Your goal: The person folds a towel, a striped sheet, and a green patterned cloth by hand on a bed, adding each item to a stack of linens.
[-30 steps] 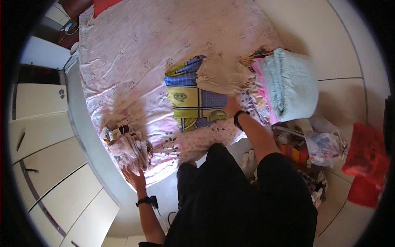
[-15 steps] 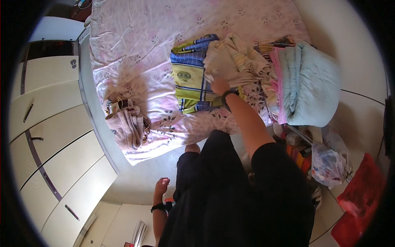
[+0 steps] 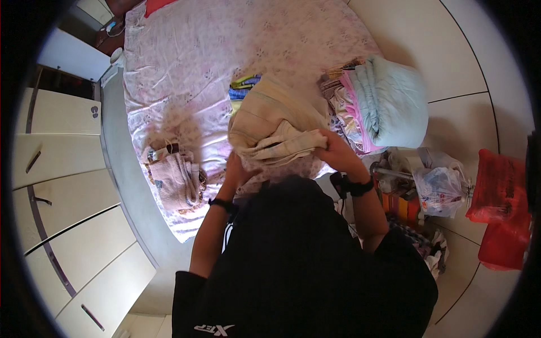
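Both hands in on the beige cloth [image 3: 276,115], right at the front of the bed [image 3: 270,42]; gripping its right end in the right hand [image 3: 341,153], thumb and fingers closed about the bunched fabric; in at the lower left edge with the left hand [image 3: 238,173], thumb out to the side, some fingers hidden; cannot tell there whether pinching or merely touching; covering most of the blue and yellow cloth [image 3: 243,90], with just a corner peeking out at the far left; sporting dark bands [image 3: 356,187] on both wrists; away to the left, on to the pinkish towel [image 3: 173,181], folded near the bed's edge, well apart from the beige cloth; back across, past the right hand, to the pale blue quilt [image 3: 397,104], folded thick, with patterned cloths [image 3: 345,107] just beside it; down off the bed to the plastic bag [image 3: 437,191], then farther right to a bright red bag [image 3: 499,188]!
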Motion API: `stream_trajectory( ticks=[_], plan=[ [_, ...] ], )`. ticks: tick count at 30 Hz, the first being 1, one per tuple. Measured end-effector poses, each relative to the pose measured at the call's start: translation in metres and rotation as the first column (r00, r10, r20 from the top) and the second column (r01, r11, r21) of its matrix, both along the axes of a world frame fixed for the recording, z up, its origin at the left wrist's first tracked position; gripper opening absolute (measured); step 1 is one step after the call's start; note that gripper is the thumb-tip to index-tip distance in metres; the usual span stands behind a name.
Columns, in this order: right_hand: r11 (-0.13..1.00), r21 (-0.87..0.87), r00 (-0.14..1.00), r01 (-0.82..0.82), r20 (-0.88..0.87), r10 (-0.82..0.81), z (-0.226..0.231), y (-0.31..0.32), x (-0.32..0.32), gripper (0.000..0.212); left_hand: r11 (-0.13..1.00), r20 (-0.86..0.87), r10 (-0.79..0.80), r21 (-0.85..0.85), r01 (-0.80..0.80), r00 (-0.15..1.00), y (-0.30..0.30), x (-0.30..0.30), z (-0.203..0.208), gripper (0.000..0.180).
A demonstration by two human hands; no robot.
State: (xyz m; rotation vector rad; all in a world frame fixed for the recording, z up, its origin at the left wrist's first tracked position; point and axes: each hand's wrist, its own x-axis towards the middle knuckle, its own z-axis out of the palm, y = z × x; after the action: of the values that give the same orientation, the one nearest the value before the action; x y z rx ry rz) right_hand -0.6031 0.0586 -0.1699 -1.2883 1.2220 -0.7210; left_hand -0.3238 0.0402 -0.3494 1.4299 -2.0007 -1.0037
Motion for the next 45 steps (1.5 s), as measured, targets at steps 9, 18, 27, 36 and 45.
stream_trajectory(
  ticks=[9, 18, 27, 36, 45],
  plan=[
    [0.701, -0.529, 0.846, -0.479, -0.065, 0.529, 0.106, 0.042, -0.02, 0.019, 0.926, -0.477, -0.164, 0.227, 0.301, 0.863, -0.055, -0.049, 0.054, 0.046],
    [0.848, -0.473, 0.943, -0.239, 0.095, 0.319, 0.116, 0.024, 0.123, 0.043, 0.835, -0.508, -0.487, -0.032, 0.55, 0.71, -0.047, -0.061, 0.113, 0.045],
    [0.768, -0.611, 0.976, -0.192, -0.04, 0.212, 0.125, 0.006, 0.068, 0.07, 0.966, -0.807, -0.025, 0.132, 0.221, 0.591, -0.069, -0.015, 0.165, 0.042],
    [0.958, -0.182, 0.869, 0.222, 0.483, -0.11, 0.044, -0.013, 0.032, 0.093, 0.988, -0.91, 0.129, 0.152, 0.028, 0.395, -0.069, 0.021, 0.2, 0.038],
    [0.439, -0.897, 0.92, -0.051, -0.213, -0.328, 0.092, -0.082, 0.047, 0.051, 0.98, -0.94, 0.16, 0.115, -0.164, 0.302, -0.032, 0.076, 0.217, 0.035]
  ],
)
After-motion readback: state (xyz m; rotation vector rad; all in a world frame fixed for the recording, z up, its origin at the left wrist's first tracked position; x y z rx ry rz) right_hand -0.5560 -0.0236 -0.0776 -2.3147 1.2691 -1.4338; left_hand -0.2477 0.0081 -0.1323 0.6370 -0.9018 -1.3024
